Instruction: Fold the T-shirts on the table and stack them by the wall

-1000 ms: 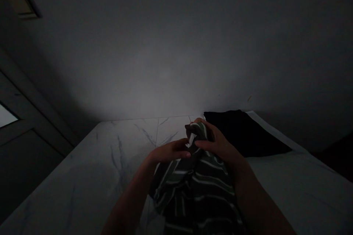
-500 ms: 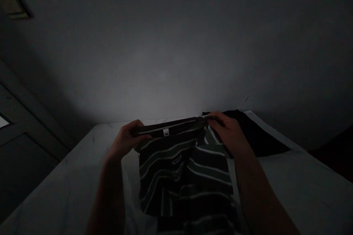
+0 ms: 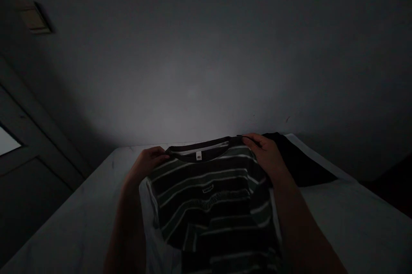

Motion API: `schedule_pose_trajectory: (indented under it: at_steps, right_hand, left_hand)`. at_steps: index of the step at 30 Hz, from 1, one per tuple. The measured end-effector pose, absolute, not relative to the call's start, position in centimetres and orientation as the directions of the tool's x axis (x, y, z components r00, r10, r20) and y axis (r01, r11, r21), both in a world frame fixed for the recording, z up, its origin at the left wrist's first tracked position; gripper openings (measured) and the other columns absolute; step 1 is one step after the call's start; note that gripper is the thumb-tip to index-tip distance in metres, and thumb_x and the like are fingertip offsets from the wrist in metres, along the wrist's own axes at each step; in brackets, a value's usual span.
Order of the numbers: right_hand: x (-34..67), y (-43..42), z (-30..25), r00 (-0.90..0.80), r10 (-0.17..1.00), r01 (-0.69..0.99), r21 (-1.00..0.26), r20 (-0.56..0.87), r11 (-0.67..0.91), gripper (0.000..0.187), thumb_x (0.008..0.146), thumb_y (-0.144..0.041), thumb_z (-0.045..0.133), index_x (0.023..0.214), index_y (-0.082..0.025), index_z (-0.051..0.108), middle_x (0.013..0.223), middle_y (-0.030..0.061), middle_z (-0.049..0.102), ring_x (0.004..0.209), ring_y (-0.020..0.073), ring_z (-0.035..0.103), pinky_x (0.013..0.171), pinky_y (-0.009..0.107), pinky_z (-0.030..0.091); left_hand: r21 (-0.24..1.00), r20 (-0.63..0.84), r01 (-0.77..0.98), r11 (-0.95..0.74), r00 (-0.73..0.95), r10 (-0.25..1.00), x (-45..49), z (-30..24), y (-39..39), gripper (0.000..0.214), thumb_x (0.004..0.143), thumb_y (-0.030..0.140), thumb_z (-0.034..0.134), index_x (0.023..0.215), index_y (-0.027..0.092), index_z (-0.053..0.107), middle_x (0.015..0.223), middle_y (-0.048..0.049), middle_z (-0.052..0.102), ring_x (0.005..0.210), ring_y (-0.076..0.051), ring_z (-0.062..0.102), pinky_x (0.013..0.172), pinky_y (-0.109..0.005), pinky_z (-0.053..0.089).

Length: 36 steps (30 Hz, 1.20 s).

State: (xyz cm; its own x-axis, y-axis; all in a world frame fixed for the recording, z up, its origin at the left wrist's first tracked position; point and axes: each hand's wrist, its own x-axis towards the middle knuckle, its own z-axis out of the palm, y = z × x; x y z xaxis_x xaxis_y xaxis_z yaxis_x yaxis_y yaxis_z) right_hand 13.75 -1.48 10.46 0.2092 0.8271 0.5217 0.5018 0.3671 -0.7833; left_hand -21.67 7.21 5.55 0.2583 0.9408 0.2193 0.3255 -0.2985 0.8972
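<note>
A dark striped T-shirt (image 3: 222, 205) hangs between my hands, its front toward me and its neckline at the top. The stripes look green with thin white lines. A small white label (image 3: 198, 155) shows inside the collar, and a small patch with lettering sits on the chest. My left hand (image 3: 148, 162) pinches the shirt at the left shoulder beside the collar. At the right shoulder my right hand (image 3: 265, 152) grips the cloth between thumb and fingers. The shirt's lower part is folded, dim and cut off by the frame's bottom edge.
Behind my right hand a black cloth (image 3: 304, 164) lies on the pale, marble-patterned table (image 3: 347, 218). A plain wall (image 3: 193, 72) rises at the table's far edge. To the left is a panelled door (image 3: 28, 179). The room is dim.
The collar has opened out and the shirt's shoulders are spread flatter, with more of the striped front showing. Both hands still hold it. The camera view has shifted slightly.
</note>
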Motion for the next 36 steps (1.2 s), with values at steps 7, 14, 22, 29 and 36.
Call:
schedule_pose_trajectory:
  at_steps: [7,14,22,29,36]
  right_hand:
    - [15.1,3.5,17.0,-0.179,0.788,0.801,-0.378,0.59,0.465,0.014,0.085,-0.037,0.065,0.079,-0.025,0.072,0.089,0.0042,0.073,0.086,0.0225,0.065,0.081,0.037,0.045]
    - [15.6,6.2,28.6,-0.187,0.412,0.956,0.069,0.892,0.284,0.034,0.099,-0.045,0.044,0.098,-0.021,0.069,0.097,0.0075,0.07,0.092,0.024,0.062,0.072,0.033,0.04]
    - [16.1,6.0,28.5,-0.268,0.601,0.942,0.074,0.753,0.327,0.036,0.094,-0.052,0.052,0.082,-0.022,0.068,0.081,0.0054,0.07,0.078,0.0211,0.061,0.067,0.031,0.037]
    - [17.6,-1.8,24.0,-0.26,0.838,0.794,-0.388,0.479,0.468,0.037,0.08,-0.058,0.068,0.071,-0.022,0.069,0.059,0.0007,0.06,0.059,0.0167,0.055,0.057,0.03,0.038]
    - [16.6,-8.9,28.5,-0.115,0.876,0.712,-0.576,0.468,0.401,0.043,0.079,-0.061,0.068,0.076,-0.018,0.069,0.057,-0.0036,0.054,0.051,0.0076,0.047,0.053,0.027,0.032]
  left_hand:
    - [0.674,0.416,0.594,-0.439,0.186,0.89,-22.9,10.6,12.1,0.017,0.075,0.035,0.066,0.075,0.018,0.064,0.068,-0.0005,0.067,0.067,-0.015,0.06,0.062,-0.025,0.044]
    - [0.344,0.896,0.837,-0.426,-0.156,0.417,-22.8,25.0,12.7,0.023,0.1,0.034,0.045,0.102,0.015,0.059,0.094,-0.0078,0.068,0.086,-0.018,0.061,0.074,-0.029,0.04]
    - [0.017,0.832,0.92,-0.392,0.204,0.515,-24.4,27.9,11.3,0.019,0.097,0.035,0.051,0.09,0.02,0.061,0.098,-0.0073,0.068,0.09,-0.021,0.062,0.074,-0.028,0.039]
    - [0.282,0.532,0.786,-0.55,0.349,0.771,-27.0,22.1,2.1,0.021,0.085,0.04,0.059,0.082,0.021,0.066,0.065,0.0027,0.064,0.061,-0.013,0.058,0.062,-0.023,0.04]
    - [0.37,0.548,0.85,-0.374,0.125,0.827,-30.7,27.5,-4.8,0.065,0.081,0.069,0.041,0.094,0.012,0.07,0.069,0.0075,0.059,0.066,-0.007,0.058,0.073,-0.03,0.044]
